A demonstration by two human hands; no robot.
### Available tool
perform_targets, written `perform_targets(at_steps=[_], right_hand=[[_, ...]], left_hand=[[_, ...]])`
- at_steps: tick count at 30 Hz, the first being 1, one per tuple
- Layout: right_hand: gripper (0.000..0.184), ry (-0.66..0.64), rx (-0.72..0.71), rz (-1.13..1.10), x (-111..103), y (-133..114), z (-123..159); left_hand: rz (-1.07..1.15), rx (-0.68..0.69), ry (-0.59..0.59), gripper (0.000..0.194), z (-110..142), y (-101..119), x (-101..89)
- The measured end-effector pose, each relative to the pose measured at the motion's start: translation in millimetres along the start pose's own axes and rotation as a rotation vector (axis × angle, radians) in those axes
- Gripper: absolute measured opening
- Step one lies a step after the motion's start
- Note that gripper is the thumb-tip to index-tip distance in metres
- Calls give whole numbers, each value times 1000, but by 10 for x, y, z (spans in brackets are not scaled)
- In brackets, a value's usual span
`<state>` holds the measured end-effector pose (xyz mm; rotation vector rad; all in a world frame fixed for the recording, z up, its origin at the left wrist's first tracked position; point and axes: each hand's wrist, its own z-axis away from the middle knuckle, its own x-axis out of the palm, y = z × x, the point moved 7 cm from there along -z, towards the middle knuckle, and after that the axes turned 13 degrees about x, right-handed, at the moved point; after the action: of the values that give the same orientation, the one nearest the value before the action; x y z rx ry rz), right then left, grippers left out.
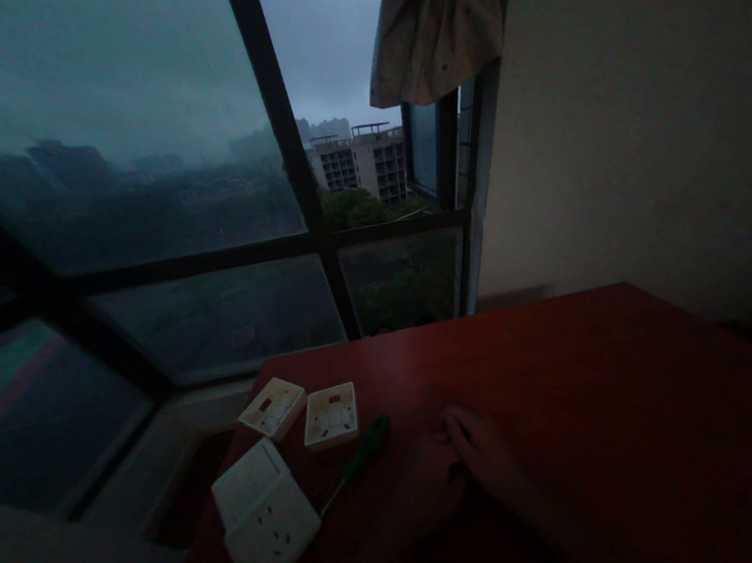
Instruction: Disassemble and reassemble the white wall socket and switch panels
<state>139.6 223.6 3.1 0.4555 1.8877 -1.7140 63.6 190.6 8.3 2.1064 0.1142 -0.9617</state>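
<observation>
Screwdriver (364, 453): on red table (598, 364). Left hand (433, 471), right hand (485, 451): right of it, touching; fingers curled, any pinch cannot be told. Socket plate (276, 531): left, by its tip. Best grip, probably: handle.

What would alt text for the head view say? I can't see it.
A person's left hand and right hand meet over a dim red tabletop. To their left lie a green-handled screwdriver, white faceplates, one with socket holes, and two shallow white boxes; windows stand beyond.
</observation>
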Motion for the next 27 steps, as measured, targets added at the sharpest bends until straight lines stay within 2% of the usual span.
perform_targets(at_steps=[7, 11, 16, 27], right_hand=[[31, 2, -19, 2, -17, -35, 19], [31, 7, -24, -3, -13, -41, 26], [31, 13, -28, -8, 2, -41, 20], [29, 21, -21, -9, 21, -6, 19]], left_hand=[[7, 18, 20, 26, 5, 11, -6], [5, 33, 4, 17, 20, 13, 22], [0, 47, -15, 26, 45, -3, 48], [-4, 31, -31, 26, 58, -89, 104]])
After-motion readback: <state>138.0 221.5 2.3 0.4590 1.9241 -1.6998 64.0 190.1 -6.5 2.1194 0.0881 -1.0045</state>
